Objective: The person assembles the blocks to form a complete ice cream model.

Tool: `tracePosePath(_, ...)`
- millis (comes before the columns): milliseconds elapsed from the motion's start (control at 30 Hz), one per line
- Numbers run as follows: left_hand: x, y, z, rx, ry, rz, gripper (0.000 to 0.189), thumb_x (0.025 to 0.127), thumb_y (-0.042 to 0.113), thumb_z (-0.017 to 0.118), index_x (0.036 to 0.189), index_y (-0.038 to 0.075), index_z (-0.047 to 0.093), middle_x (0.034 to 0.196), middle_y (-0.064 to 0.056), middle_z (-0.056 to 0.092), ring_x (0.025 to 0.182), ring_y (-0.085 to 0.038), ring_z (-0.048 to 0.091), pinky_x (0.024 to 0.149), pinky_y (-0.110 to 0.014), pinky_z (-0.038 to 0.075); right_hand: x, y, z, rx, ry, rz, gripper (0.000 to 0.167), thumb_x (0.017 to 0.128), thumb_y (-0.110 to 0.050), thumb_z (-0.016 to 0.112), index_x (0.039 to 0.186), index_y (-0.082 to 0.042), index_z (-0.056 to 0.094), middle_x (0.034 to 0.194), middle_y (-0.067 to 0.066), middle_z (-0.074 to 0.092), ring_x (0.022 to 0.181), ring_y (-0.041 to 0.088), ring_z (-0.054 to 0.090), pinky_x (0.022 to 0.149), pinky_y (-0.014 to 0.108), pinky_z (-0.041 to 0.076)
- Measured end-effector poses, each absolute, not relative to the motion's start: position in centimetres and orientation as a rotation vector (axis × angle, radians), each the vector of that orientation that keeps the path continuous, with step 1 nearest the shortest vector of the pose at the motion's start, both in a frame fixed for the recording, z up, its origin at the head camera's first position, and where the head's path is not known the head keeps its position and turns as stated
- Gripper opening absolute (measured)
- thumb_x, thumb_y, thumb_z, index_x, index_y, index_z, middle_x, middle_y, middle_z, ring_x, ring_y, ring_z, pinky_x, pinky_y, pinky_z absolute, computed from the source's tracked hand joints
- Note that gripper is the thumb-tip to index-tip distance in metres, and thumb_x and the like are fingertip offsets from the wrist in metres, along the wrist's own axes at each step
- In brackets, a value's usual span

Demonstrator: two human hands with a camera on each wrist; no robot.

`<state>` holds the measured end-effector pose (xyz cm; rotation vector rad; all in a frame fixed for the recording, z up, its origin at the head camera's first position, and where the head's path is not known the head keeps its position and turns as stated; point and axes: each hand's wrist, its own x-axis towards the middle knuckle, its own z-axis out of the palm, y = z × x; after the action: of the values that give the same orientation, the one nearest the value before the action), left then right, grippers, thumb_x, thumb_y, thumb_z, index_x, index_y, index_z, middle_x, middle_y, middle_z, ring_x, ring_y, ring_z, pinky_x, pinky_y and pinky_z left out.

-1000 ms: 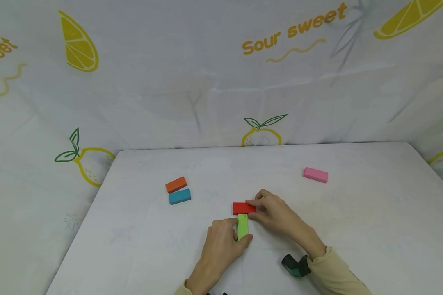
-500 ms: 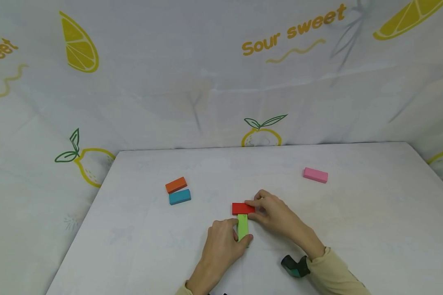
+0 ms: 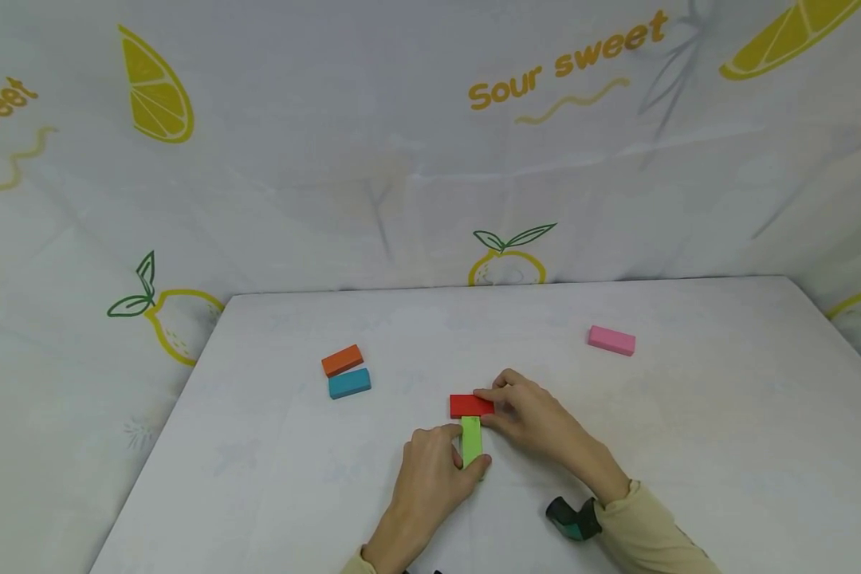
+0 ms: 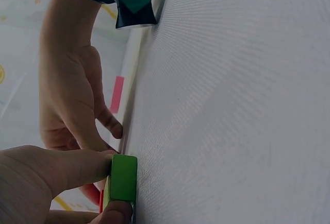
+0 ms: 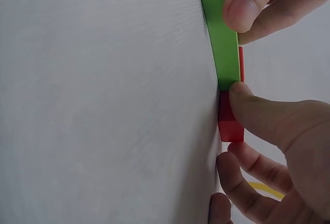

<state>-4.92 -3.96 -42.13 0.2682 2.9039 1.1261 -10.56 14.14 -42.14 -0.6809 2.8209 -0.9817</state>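
A green block (image 3: pixel 471 441) lies lengthwise away from the person, its far end against the long side of a red block (image 3: pixel 466 406), so the two make a T on the table. My left hand (image 3: pixel 433 477) pinches the green block between thumb and fingers; in the left wrist view the end of the green block (image 4: pixel 124 177) shows between them. At the red block's right end, my right hand (image 3: pixel 538 418) holds it with thumb and index finger. The right wrist view has the right thumb on the red block (image 5: pixel 231 123), close to the joint with the green block (image 5: pixel 221 38).
An orange block (image 3: pixel 342 360) and a blue block (image 3: pixel 349 383) lie close together at the left. Farther back on the right lies a pink block (image 3: pixel 612 340). The white table (image 3: pixel 258 462) ends at a hanging lemon-print cloth (image 3: pixel 294 159).
Both hands keep their holds on the green and red blocks. The red block and right hand shift very slightly left; the whole head view drifts a little too.
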Motion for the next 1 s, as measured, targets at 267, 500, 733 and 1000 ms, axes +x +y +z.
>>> tracePosePath(267, -4.9, -4.0, -42.1, 0.264, 2.898, 1.134, 0.027, 0.078, 0.019, 0.086, 0.091, -0.001, 0.073, 0.047, 0.007, 0.051, 0.043, 0.003, 0.04, 0.043, -0.016, 0.035, -10.5, 14.4, -42.1, -0.682, 2.81, -0.977, 0.041, 0.087, -0.016, 0.081, 0.127, -0.008, 0.073, 0.1, 0.001, 0.062, 0.081, 0.008, 0.049, 0.065, 0.019, 0.043)
tracePosePath(500, -4.8, -3.9, -42.1, 0.247, 2.898, 1.128, 0.03, 0.078, 0.018, 0.087, 0.096, -0.003, 0.074, 0.046, 0.007, 0.051, 0.042, 0.003, 0.04, 0.043, -0.016, 0.034, -10.8, 15.5, -41.6, -0.621, 2.829, -0.979, 0.036, 0.09, -0.023, 0.078, 0.125, -0.014, 0.074, 0.104, -0.001, 0.065, 0.084, 0.011, 0.053, 0.068, 0.021, 0.046)
tracePosePath(733, -4.8, -3.8, -42.0, 0.231, 2.88, 1.155, 0.032, 0.078, 0.017, 0.086, 0.097, -0.004, 0.074, 0.045, 0.007, 0.049, 0.04, 0.003, 0.039, 0.042, -0.016, 0.035, -12.5, 19.2, -40.6, -0.467, 2.931, -0.959, 0.034, 0.091, -0.023, 0.076, 0.124, -0.014, 0.073, 0.108, 0.009, 0.067, 0.092, 0.019, 0.062, 0.074, 0.031, 0.052)
tracePosePath(1000, -4.7, -3.7, -42.1, 0.243, 2.891, 1.168, 0.022, 0.078, 0.017, 0.085, 0.084, 0.001, 0.071, 0.045, 0.01, 0.043, 0.04, 0.003, 0.036, 0.041, -0.016, 0.033, -14.7, 24.2, -40.8, -0.423, 2.997, -1.002, 0.031, 0.093, -0.019, 0.073, 0.122, -0.006, 0.073, 0.108, 0.018, 0.067, 0.092, 0.029, 0.066, 0.075, 0.036, 0.051)
